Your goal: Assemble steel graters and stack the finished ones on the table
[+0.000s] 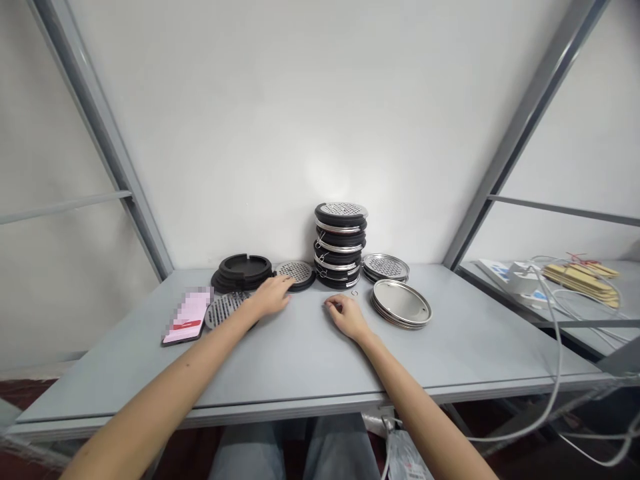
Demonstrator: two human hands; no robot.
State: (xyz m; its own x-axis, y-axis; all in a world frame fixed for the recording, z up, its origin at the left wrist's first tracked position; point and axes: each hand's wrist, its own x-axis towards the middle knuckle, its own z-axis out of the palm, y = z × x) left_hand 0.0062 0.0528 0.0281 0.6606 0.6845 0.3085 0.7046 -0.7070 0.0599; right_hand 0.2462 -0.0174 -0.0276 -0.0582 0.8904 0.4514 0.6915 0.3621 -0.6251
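Observation:
My left hand (273, 295) lies stretched out, its fingertips at the near edge of a perforated metal disc (294, 271) set in a black ring. Under and beside that wrist is a slotted metal plate (227, 309). Black round rings (245, 268) are piled just behind it. My right hand (349, 319) rests on the table with thumb and fingers curled together; whatever they may hold is too small to make out. A small metal ring (355, 293) lies just beyond it. To its right sits a stack of shiny metal lids (401, 301).
A tall stack of black rings and metal discs (341, 243) stands against the wall. More perforated discs (386, 267) lie right of it. A phone (187, 317) is at the left. White cables (556, 347) hang past the table's right end, near a side shelf with yellow strips (583, 283).

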